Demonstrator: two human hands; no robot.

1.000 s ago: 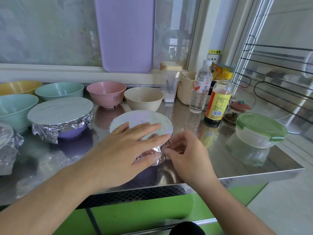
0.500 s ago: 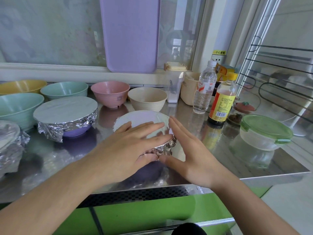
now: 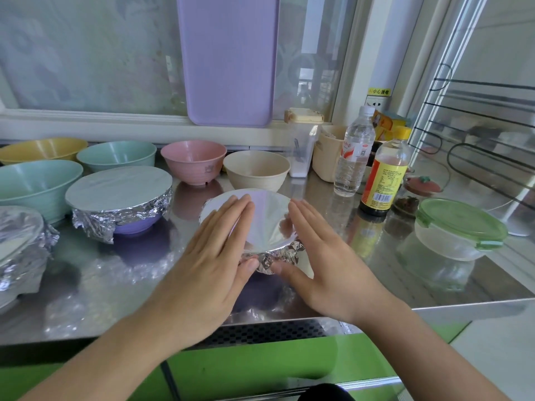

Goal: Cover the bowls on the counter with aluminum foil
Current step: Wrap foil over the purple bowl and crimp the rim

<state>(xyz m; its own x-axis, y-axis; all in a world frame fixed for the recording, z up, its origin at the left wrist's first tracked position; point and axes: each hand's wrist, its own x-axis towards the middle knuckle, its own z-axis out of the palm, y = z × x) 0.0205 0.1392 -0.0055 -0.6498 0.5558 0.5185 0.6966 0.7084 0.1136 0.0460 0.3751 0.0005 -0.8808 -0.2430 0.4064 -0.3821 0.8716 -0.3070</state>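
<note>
hands flat and open, gripping nothing: left hand [image 3: 212, 263] and right hand [image 3: 327, 261] pressing sides of foil-covered bowl [image 3: 267, 224] near front edge of counter [image 3: 434, 287].

counter [image 3: 434, 279]: glossy steel | foil [image 3: 269, 218]: shiny, smooth (crinkled at rim) | bowls [image 3: 193, 157]: matt plastic

A lilac tray [image 3: 228, 59] leans upright against the window. At the counter's right stand a clear water bottle [image 3: 353, 154] and a yellow-labelled sauce bottle [image 3: 386, 175], just beside each other. A green-lidded container [image 3: 459, 227] sits nearer the edge.
</note>
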